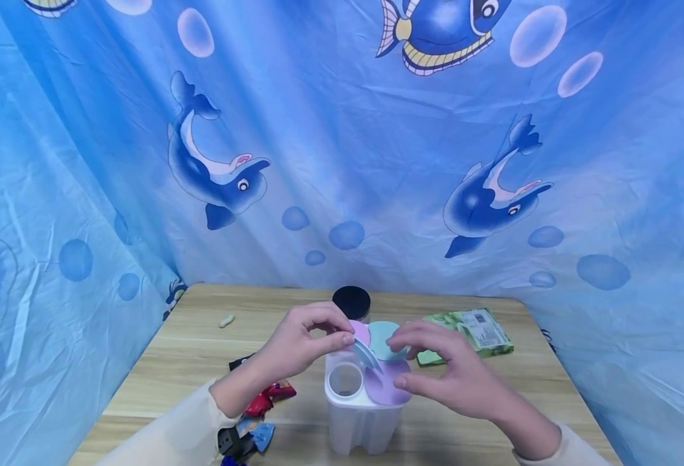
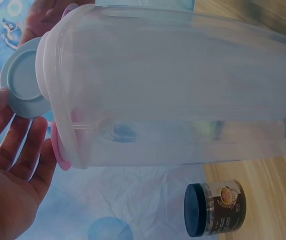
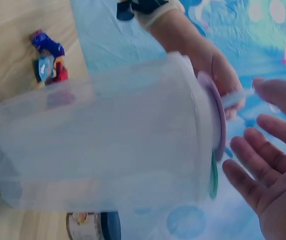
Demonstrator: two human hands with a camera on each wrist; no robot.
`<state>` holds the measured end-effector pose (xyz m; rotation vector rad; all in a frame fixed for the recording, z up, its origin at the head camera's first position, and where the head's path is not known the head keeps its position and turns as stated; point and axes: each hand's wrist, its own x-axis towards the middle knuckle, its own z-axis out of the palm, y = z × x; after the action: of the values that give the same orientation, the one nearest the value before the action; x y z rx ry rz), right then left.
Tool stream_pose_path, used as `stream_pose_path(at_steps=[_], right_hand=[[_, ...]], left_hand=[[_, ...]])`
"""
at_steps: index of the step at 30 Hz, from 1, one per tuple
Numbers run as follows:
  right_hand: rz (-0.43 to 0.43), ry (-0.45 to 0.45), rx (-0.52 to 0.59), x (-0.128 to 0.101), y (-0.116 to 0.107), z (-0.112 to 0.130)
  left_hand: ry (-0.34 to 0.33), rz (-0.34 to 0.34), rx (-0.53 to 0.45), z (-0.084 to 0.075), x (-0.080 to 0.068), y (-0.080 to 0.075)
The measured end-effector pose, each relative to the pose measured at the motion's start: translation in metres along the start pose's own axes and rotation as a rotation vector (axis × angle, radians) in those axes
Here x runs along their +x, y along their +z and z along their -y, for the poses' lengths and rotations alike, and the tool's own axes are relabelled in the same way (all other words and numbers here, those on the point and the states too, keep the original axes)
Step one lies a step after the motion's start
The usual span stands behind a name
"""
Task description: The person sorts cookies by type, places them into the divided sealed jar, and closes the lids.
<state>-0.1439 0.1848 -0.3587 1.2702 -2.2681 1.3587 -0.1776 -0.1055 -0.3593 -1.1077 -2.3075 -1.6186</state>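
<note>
Both hands are bare: left hand (image 1: 297,346), right hand (image 1: 455,375); cream long sleeves (image 1: 169,430) reach to each wrist

Container (image 1: 358,424): translucent plastic, smooth, slightly frosted. Flip lids (image 1: 384,338): matt pastel plastic. Table (image 1: 190,349): light wood-grain, smooth, low sheen. Backdrop (image 1: 342,142): thin blue printed cloth, creased. Jar (image 2: 217,207): clear plastic w/ glossy dark cap. Green packet (image 1: 475,330): shiny printed film.
</note>
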Motion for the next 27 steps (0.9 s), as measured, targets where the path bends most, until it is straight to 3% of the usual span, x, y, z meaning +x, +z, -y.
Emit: stream_pose_path(at_steps=[11, 19, 27], right_hand=[[-0.014, -0.005, 0.005, 0.012, 0.015, 0.003], [-0.009, 0.03, 0.007, 0.013, 0.016, 0.006], [-0.023, -0.002, 0.0, 0.012, 0.017, 0.003]], left_hand=[[-0.005, -0.009, 0.008, -0.002, 0.001, -0.001], [-0.004, -0.012, 0.009, -0.001, 0.001, 0.0], [-0.001, -0.015, 0.017, 0.0, 0.002, 0.0]])
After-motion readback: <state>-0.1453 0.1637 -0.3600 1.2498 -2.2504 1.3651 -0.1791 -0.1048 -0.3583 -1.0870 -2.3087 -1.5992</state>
